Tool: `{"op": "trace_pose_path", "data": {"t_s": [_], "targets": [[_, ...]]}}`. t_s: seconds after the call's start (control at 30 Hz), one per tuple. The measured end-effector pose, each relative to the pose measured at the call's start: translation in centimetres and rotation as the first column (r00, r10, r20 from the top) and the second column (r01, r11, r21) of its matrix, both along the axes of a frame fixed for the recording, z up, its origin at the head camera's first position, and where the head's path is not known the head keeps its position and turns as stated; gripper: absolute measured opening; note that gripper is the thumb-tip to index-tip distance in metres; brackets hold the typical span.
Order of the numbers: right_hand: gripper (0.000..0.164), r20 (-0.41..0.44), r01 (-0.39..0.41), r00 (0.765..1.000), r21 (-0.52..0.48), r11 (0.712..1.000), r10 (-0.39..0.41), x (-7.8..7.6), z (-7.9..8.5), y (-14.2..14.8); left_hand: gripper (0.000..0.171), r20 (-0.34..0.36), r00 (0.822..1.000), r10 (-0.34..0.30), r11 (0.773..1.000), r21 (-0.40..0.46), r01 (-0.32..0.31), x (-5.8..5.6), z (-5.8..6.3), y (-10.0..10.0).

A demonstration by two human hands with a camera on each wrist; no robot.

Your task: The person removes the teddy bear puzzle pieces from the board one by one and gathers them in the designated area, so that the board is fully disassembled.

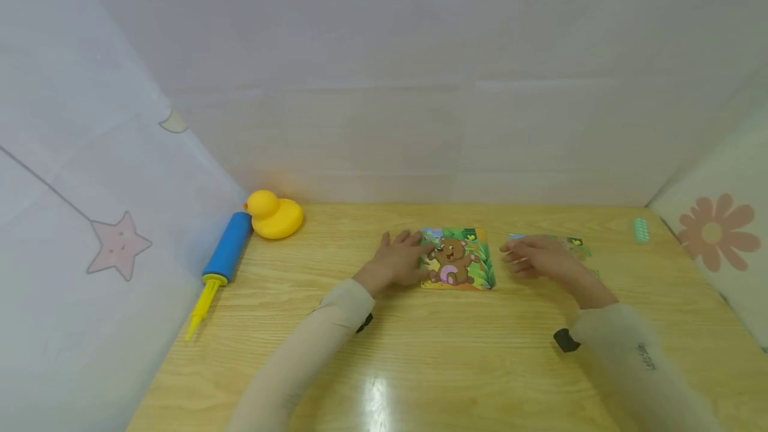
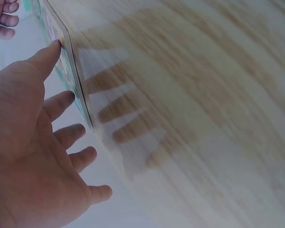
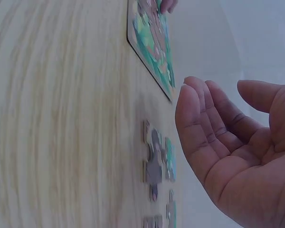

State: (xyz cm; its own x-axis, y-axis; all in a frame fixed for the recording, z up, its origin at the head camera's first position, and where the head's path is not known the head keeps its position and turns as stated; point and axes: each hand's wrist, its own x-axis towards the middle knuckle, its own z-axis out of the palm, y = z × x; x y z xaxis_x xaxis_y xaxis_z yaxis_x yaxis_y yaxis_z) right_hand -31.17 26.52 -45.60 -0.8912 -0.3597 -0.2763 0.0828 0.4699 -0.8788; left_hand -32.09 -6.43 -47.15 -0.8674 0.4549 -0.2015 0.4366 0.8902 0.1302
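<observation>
A flat bear picture puzzle board (image 1: 456,260) lies on the wooden table. My left hand (image 1: 399,259) is at the board's left edge, fingers spread and straight. In the left wrist view the thumb and index fingertip reach that edge (image 2: 73,66), the other fingers fanned out beside it. My right hand (image 1: 543,259) hovers to the right of the board, over loose jigsaw pieces (image 3: 154,164) that it partly hides in the head view. Its fingers bend loosely with nothing between them, the thumb apart from them.
At the back left sits a yellow rubber duck (image 1: 276,215), next to a blue and yellow hand pump (image 1: 228,245). A small pale green block-like item (image 1: 641,230) lies at the far right. White printed sheets (image 1: 384,119) stand around the table's back and sides.
</observation>
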Motion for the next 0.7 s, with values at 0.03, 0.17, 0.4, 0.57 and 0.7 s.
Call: {"op": "trace_pose_path", "data": {"t_s": [0.03, 0.17, 0.4, 0.57, 0.7], "targets": [[0.052, 0.008, 0.008, 1.000, 0.001, 1.000, -0.008, -0.1, -0.1, -0.4, 0.073, 0.009, 1.000, -0.006, 1.000, 0.006, 0.005, 0.0, 0.0, 0.0], [0.047, 0.001, -0.023, 1.000, 0.019, 1.000, 0.023, -0.4, -0.6, -2.0, 0.074, 0.029, 0.999, -0.038, 0.999, 0.006, 0.038, -0.2, -0.1, -0.1], [0.038, -0.067, -0.121, 0.989, 0.128, 0.984, 0.130, -1.2, -1.1, -5.1, 0.076, 0.032, 0.996, -0.088, 0.995, 0.046, 0.086, -0.5, -0.6, -0.2], [0.036, -0.085, -0.130, 0.985, 0.178, 0.975, 0.147, -1.8, -1.3, -6.6, 0.073, 0.047, 0.993, -0.108, 0.992, 0.067, 0.105, -0.5, -0.6, 0.2], [0.035, -0.093, -0.104, 0.988, 0.213, 0.972, 0.126, -2.2, -1.7, -7.3, 0.066, 0.093, 0.989, -0.115, 0.991, 0.083, 0.107, -0.6, -0.6, 0.3]]}}
